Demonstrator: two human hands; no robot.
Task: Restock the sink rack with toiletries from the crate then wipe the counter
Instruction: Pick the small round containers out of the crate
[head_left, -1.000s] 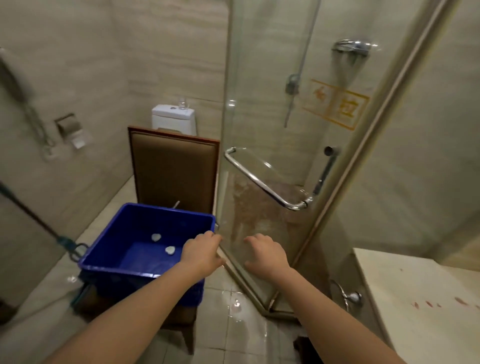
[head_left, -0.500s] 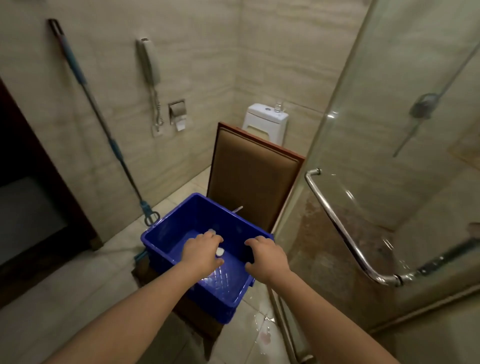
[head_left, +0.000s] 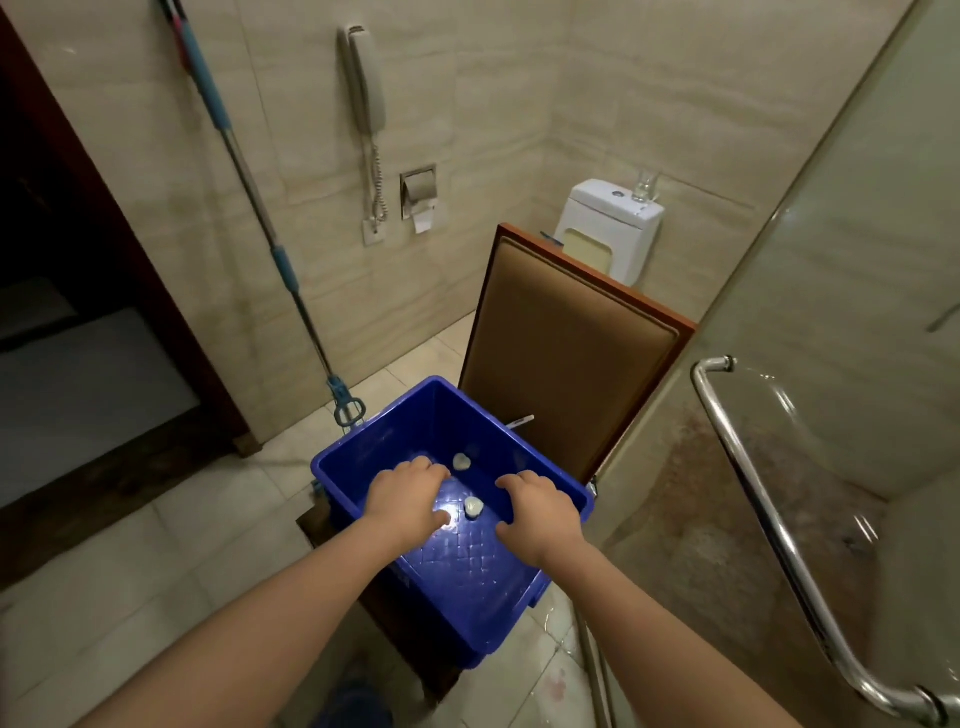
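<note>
— Over the blue crate (head_left: 332, 470) on the chair (head_left: 566, 374), how far along is the person?
— Mid-restock, likely. The left hand (head_left: 408, 499) hovers loosely curled and empty. On the crate floor, a far packet (head_left: 461, 461) lies at its one o'clock and a near packet (head_left: 474, 507) at three. The right hand (head_left: 540, 512) hangs relaxed and empty. Rack and counter are unseen, so wiping seemingly remains.

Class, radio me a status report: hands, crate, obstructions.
Left hand, right hand loosely curled, empty, over blue crate. Two white items on its floor. Nothing blocking them.
</note>
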